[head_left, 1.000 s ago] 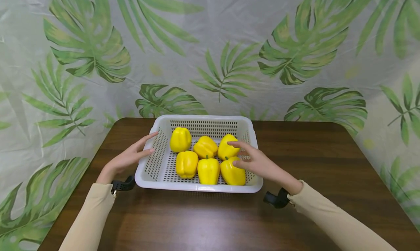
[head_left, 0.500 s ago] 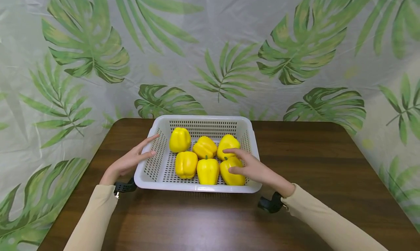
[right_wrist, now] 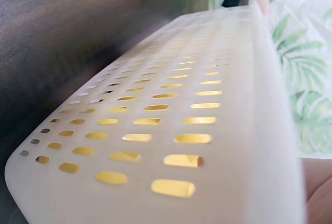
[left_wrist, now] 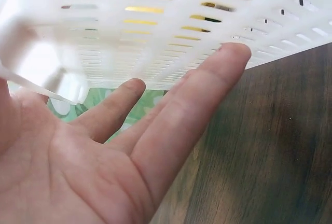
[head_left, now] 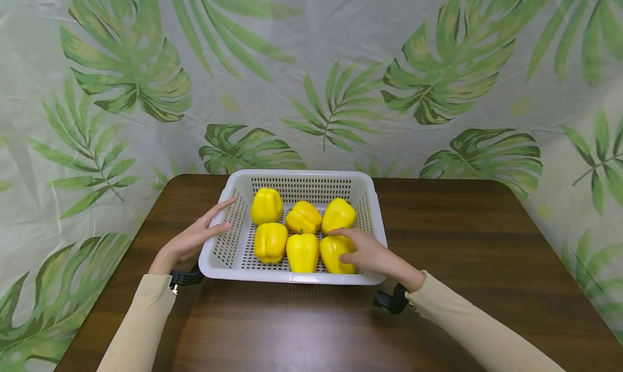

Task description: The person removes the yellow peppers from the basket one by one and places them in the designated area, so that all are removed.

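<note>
Pepper (head_left: pixel 335 251): our right hand (head_left: pixel 372 254) has dropped to curl around it; flat left hand (head_left: pixel 191 237) steadies basket (head_left: pixel 292 277).

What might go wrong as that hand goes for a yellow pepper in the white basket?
The right hand grips the front-right yellow pepper, packed against its neighbours, so lifting may jostle them. The left hand only rests straight fingers on the white perforated plastic basket, which might slide on the smooth wooden table.

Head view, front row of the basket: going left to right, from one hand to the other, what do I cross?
Left hand → basket's left wall → front-left pepper → front-middle pepper → front-right pepper → right hand.
</note>
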Motion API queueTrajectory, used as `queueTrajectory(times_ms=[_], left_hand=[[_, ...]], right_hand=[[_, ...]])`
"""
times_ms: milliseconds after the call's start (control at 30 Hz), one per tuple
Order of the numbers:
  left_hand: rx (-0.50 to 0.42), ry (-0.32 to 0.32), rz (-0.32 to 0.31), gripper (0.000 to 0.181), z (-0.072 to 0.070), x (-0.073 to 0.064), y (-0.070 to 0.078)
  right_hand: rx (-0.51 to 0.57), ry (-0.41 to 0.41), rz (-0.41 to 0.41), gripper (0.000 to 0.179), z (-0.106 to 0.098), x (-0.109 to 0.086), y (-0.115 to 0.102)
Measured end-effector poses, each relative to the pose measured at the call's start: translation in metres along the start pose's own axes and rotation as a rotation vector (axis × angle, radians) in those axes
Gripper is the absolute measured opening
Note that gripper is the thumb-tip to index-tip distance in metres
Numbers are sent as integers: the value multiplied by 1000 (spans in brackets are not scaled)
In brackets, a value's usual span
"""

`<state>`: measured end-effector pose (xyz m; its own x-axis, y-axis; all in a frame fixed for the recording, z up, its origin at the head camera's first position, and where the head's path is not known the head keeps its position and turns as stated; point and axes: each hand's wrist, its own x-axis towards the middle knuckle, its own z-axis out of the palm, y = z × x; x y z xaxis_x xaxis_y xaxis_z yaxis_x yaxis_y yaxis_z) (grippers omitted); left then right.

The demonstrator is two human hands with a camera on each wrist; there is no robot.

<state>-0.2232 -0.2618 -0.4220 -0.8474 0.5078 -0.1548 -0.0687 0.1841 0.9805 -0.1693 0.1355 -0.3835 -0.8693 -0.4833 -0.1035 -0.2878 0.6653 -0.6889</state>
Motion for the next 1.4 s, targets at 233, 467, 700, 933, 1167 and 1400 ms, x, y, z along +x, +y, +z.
queueTrajectory(times_ms=[233, 467, 700, 933, 1167, 1400], left_hand=[[-15, -3, -3, 65, 1, 0, -1], [-19, 7, -5, 65, 1, -1, -2], [-25, 10, -3, 66, 1, -1, -2], [-21, 11, -5, 66, 2, -1, -2], [-9, 22, -5, 66, 2, -2, -2], [4, 32, -7, 66, 2, -1, -3]], right_hand=[[-23, 13, 46, 42, 6, 5, -1], [-48, 7, 36, 48, 10, 7, 0], [-30, 15, 55, 48, 11, 6, -1], [23, 39, 14, 46, 9, 3, -4], [118, 60, -47, 48, -1, 1, -5], [175, 72, -34, 48, -10, -2, -6]])
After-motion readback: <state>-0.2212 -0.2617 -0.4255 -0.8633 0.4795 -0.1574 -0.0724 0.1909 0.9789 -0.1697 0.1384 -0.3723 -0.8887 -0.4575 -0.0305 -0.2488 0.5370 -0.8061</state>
